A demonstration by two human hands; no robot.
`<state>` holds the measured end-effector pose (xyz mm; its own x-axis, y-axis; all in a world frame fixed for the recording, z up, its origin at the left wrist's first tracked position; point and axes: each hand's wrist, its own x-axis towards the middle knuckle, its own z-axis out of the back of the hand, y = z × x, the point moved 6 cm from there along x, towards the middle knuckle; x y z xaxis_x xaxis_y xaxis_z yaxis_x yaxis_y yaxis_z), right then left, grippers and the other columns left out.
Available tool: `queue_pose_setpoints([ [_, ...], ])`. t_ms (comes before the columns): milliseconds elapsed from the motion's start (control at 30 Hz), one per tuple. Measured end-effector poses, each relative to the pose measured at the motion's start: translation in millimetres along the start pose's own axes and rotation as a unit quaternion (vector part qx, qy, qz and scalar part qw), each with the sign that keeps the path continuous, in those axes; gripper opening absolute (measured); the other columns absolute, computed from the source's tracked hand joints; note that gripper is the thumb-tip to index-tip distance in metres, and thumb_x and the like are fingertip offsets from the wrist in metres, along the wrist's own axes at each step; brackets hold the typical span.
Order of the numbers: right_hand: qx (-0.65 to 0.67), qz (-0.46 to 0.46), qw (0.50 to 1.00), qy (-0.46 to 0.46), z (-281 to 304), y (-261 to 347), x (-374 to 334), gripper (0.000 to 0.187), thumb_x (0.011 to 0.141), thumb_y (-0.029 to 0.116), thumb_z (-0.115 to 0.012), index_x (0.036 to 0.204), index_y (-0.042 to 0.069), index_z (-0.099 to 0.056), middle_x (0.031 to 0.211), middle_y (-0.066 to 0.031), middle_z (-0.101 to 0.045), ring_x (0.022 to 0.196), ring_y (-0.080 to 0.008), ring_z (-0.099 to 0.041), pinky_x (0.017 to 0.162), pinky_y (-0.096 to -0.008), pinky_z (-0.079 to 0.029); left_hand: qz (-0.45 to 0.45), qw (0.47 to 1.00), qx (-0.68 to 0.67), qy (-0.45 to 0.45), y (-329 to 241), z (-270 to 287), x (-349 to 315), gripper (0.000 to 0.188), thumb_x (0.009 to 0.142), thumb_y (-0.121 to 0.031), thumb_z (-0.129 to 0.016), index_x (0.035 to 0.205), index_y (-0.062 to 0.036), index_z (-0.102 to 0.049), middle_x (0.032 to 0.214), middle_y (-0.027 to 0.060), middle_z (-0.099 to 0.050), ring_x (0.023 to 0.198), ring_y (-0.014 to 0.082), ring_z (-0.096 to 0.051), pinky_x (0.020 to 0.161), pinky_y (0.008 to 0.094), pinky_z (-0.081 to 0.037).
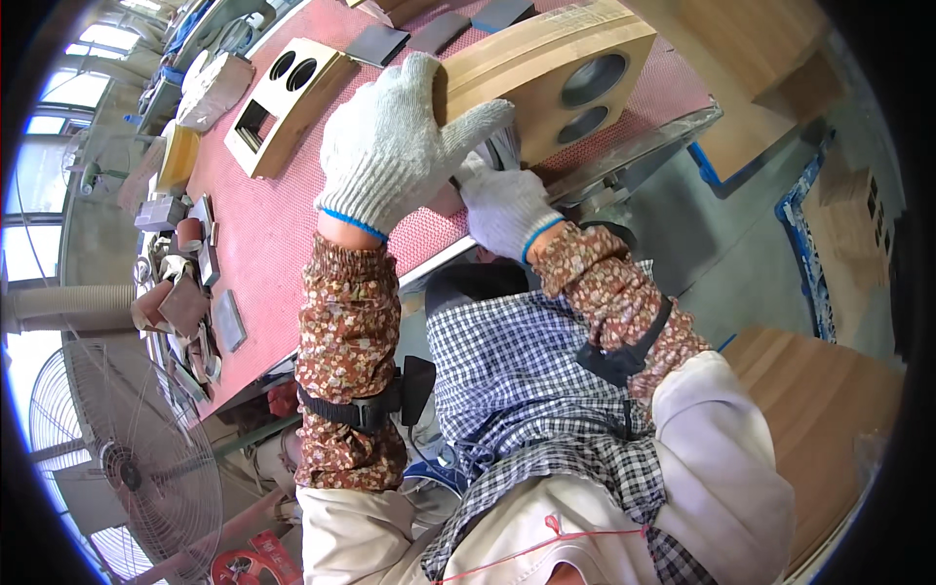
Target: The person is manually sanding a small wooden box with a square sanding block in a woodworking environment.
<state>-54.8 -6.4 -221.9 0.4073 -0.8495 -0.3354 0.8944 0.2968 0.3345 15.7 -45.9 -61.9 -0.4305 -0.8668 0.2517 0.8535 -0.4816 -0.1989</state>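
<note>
Head view. The person's left hand (390,146), covered by a white knitted glove with a blue cuff edge, was positioned at the upper centre of the frame. Its thumb and fingers were clamped about the left end of a pale wooden rectangular box with two round openings (538,90). The box was located at the upper centre, right of the left hand, over the near edge of a table with a red mesh-patterned surface (263,219). The openings were in the box's right portion.

The right hand (505,207), gloved likewise, was positioned below the left hand's thumb, beside the lower left portion of the box. Its fingers were partly hidden; whether they were together, apart or clamped on anything could not be told.

A second pale wooden box with two round openings and one rectangular opening (283,107) lay on the table, upper left of the frame. Three dark grey flat blocks (439,33) lay along the top edge. A grey rectangular block (229,320) lay at the table's left side, near brown flexible sheets (185,304). A round wire-guarded fan (125,468) stood at the lower left.
</note>
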Motion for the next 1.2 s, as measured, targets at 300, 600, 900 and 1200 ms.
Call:
queue_pose_setpoints([
  [300, -0.032, -0.015, 0.984, -0.176, -13, -9, -7, 0.049, 0.091, 0.016, -0.059, 0.139, 0.005, -0.055, 0.126, -0.0171, -0.067, 0.087, -0.0354, -0.076, 0.072, -0.0497, -0.061, -0.037, 0.998, 0.028, -0.03, -2, -4, -1, 0.071, 0.088, -0.071, -0.069, 0.109, -0.0037, -0.067, 0.091, 0.0178, -0.074, 0.084, 0.0358, -0.074, 0.073, 0.0468, -0.059],
  [600, 0.035, 0.003, 0.976, -0.215, 0, -8, -25, 0.043, 0.091, 0.018, -0.063, 0.133, 0.007, -0.061, 0.108, -0.017, -0.075, 0.088, -0.0379, -0.077, 0.074, -0.049, -0.061, 0.009, 1.0, 0.008, 0.026, -2, -6, -1, 0.073, 0.089, -0.069, -0.069, 0.119, -0.0024, -0.066, 0.101, 0.0191, -0.072, 0.096, 0.0388, -0.072, 0.084, 0.0473, -0.055],
  [900, -0.04, 0.041, 0.964, -0.26, -13, -9, -24, 0.049, 0.1, 0.024, -0.056, 0.142, -0.001, -0.054, 0.112, -0.0258, -0.074, 0.097, -0.0369, -0.077, 0.083, -0.0472, -0.062, 0.01, 1.0, 0.018, 0.003, -1, 0, 2, 0.072, 0.09, -0.069, -0.068, 0.116, -0.0023, -0.065, 0.099, 0.0194, -0.072, 0.095, 0.0383, -0.072, 0.082, 0.0469, -0.055],
  [1200, 0.034, -0.004, 0.947, -0.318, 11, -15, -13, 0.027, 0.089, 0.018, -0.064, 0.11, 0.005, -0.073, 0.092, -0.0139, -0.079, 0.086, -0.0357, -0.078, 0.074, -0.0465, -0.062, -0.029, 0.997, 0.022, -0.064, -3, -3, -4, 0.07, 0.086, -0.07, -0.073, 0.109, -0.0042, -0.067, 0.09, 0.0173, -0.074, 0.082, 0.0346, -0.074, 0.073, 0.0465, -0.06],
])
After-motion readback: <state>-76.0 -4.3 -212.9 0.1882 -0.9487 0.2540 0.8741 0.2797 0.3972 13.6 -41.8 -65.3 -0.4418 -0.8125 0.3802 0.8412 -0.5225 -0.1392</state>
